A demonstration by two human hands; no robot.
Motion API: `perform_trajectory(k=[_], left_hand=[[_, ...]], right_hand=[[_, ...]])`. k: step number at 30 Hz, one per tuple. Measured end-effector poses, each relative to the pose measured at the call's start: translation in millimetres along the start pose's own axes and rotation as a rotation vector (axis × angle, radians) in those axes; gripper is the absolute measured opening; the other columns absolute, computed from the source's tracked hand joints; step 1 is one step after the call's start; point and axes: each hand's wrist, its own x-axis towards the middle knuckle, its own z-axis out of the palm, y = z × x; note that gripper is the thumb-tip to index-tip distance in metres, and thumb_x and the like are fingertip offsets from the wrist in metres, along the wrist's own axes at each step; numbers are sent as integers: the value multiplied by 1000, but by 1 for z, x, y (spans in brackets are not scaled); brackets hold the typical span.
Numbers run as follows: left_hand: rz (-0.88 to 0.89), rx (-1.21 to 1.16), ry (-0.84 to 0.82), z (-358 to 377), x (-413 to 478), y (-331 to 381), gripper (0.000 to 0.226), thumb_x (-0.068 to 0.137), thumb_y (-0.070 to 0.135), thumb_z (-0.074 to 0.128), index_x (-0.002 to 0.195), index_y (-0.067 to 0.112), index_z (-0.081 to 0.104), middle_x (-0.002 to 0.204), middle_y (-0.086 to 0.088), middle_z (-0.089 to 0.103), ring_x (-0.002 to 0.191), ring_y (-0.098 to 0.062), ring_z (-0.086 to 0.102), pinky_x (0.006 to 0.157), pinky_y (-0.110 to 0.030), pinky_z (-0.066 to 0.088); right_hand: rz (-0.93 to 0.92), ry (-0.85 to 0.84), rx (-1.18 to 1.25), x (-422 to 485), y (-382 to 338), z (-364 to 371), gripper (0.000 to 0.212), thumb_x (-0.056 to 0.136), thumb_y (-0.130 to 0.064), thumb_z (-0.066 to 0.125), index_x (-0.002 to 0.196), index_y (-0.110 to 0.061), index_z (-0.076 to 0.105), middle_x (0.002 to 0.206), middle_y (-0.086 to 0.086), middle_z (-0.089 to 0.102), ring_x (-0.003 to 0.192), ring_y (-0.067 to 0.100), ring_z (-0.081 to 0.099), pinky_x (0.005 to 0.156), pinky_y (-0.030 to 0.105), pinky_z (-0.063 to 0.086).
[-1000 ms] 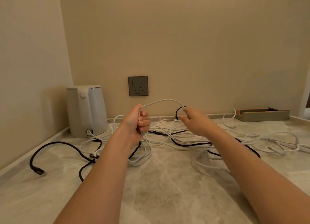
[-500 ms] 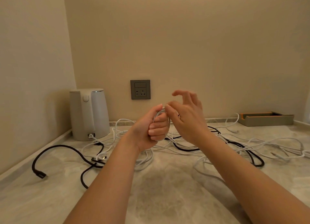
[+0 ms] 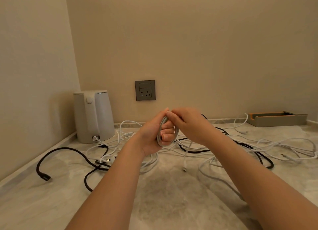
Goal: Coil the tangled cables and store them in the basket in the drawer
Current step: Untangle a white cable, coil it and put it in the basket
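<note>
Counter [image 3: 172, 204]: pale marble, running to the far wall, with everything below on or over it.
White cables [image 3: 284, 143]: a loose tangle spread from the kettle across to the far right edge.
Black cables [image 3: 68, 150]: threaded through the white ones; one loops out near left and ends in a plug, another curves right of the hands.
Kettle [image 3: 93, 116]: white, far left corner, upright; a small label at its base is too small to read.
Tray [image 3: 277, 118]: grey with an orange lining, far right against the wall.
Left hand [image 3: 151, 136]: raised mid-scene, fingers curled round the coil.
Right hand [image 3: 191, 124]: touching the left, thumb and fingertips pinching the coil's top.
Socket [image 3: 145, 90]: grey wall plate behind the hands; no legible marking.
Coil [image 3: 161, 135]: white cable wound in a few loops, upright in the left fist, above the tangle.
Connector [image 3: 184, 168]: the white lead's end, dangling below the hands.
</note>
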Motion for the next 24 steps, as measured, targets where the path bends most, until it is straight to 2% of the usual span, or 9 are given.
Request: perform_trajectory(k=[4,7,9,11,14,17,20,22,24], left_hand=[[-29,6,92,4,2,-2,68,99,45,31,37,18,37,31,7,25,23,-2,27,25,-8,17],[-36,-2,183,6,5,-4,59,99,40,35,45,17,36,33,8,24,23,-2,25,25,-8,17],[30,40,278,5,6,-3,45,99,27,38,56,15,34,35,8,25,25,-2,25,26,-9,17],[104,62,337,6,8,-2,38,99,20,37,61,14,34,36,8,25,25,-3,24,27,-10,17],[243,157,429,10,12,-4,45,102,28,31,62,11,42,37,5,32,28,-7,30,32,-12,23],[469,429,565,12,15,-7,48,102,32,36,63,9,52,47,0,49,35,-8,47,39,-18,39],[619,658,607,14,14,-11,50,101,38,36,68,8,58,59,-1,60,50,-7,61,52,-26,49],[592,651,623,17,13,-13,56,101,43,32,65,8,56,58,-2,61,52,-14,63,43,-25,46],[600,604,679,19,13,-13,57,101,42,32,61,8,53,54,-2,56,44,-10,58,36,-22,43]], right_hand=[[26,27,-89,0,4,1,43,100,-32,41,58,-25,34,55,-8,40,61,20,41,57,35,23],[25,86,-119,-2,9,5,43,98,-35,43,58,-22,36,54,-5,39,62,22,42,59,37,31],[1,159,-130,-4,9,8,39,97,-36,46,62,-20,42,54,-5,39,60,23,42,58,38,34],[-27,238,-102,-4,9,11,42,96,-38,47,58,-22,39,50,-8,34,55,21,39,54,34,29],[-12,335,40,-3,8,14,47,96,-31,50,52,-27,33,45,-10,30,47,13,31,52,33,23],[58,412,157,-2,11,13,43,97,-25,52,54,-19,47,44,-10,32,43,9,31,51,29,23],[116,522,253,-2,11,13,45,97,-24,51,54,-12,47,45,-8,31,44,10,27,48,26,21],[149,562,294,-2,9,17,47,97,-26,50,57,-1,49,47,-2,33,47,13,27,49,28,21],[182,567,364,-3,6,20,49,97,-26,50,59,4,48,49,2,34,48,13,27,49,28,22]])
